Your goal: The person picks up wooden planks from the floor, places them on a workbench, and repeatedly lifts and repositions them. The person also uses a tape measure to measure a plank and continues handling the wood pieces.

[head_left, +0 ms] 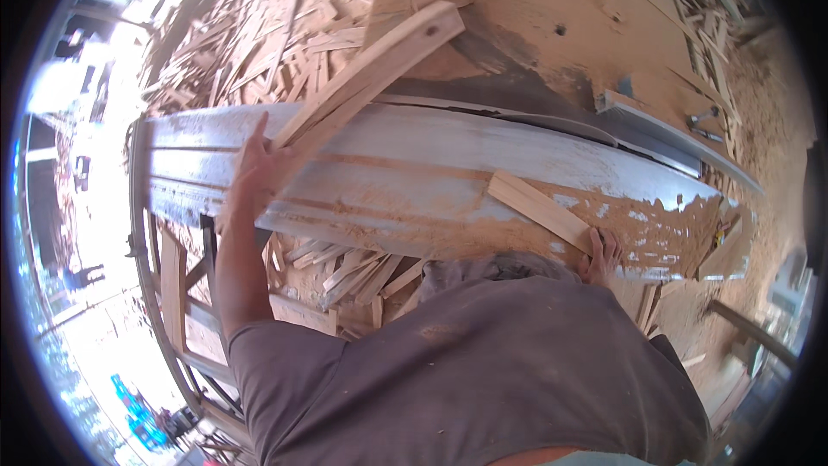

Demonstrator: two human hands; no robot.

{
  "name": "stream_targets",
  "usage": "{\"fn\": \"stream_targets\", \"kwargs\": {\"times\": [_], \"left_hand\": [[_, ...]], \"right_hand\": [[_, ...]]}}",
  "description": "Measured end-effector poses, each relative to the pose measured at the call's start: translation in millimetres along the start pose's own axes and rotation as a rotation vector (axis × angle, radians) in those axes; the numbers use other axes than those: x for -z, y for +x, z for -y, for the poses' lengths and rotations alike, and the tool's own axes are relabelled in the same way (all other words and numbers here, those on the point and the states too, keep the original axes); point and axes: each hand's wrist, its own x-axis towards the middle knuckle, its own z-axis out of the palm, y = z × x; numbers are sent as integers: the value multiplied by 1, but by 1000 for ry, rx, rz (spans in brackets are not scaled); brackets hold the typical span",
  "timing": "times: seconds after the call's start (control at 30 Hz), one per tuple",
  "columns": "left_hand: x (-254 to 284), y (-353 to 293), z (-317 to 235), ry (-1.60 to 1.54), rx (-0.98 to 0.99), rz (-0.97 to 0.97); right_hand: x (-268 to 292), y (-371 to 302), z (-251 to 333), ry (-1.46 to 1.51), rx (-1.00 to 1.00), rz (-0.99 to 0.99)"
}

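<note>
at the near edge of the bench, the loose grey shirt [483,354] is seen close against the metal table [414,142]; the fabric could be snagged if the body is leaned further forward. on the right part of the table, the short board [539,209] is laid slantwise over brown sawdust [668,220]. the right hand [603,255] is placed at its near end with the fingers curled; whether the board is gripped or only touched cannot be told. slippage is judged possible here, as traction may be reduced by the dust. farther left, the lower end of the long plank [375,73] is held in the closed left hand [254,166], with the index finger extended alongside; the fingers underneath are hidden. the plank is slanted across the table, and its far end is carried past the back edge. since it is held at one end only, it could be swung or tipped if the wrist is turned. splinters are also to be expected from its rough edges. beyond, a dark slot is bordered by a curved grey strip; whether this is a blade cannot be told. behind the table, wood offcuts [250,60] are heaped loose; no bin or tray can be made out around them.
</note>
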Motion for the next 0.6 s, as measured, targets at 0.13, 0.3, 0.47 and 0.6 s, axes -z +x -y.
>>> {"fn": "stream_targets", "kwargs": {"times": [0.13, 0.3, 0.47, 0.6], "left_hand": [[-25, -71, 72, -445, 189, 3], [-90, -155, 72, -729, 264, -151], [-145, -218, 67, -1051, 410, -186], [-184, -257, 48, -1247, 582, -225]], "right_hand": [[-9, 5, -8, -22, 109, -63], [-18, -9, -22, -129, 83, -38], [-32, -10, -38, -240, 227, -173], [-38, -10, -55, -260, 306, -231]]}}
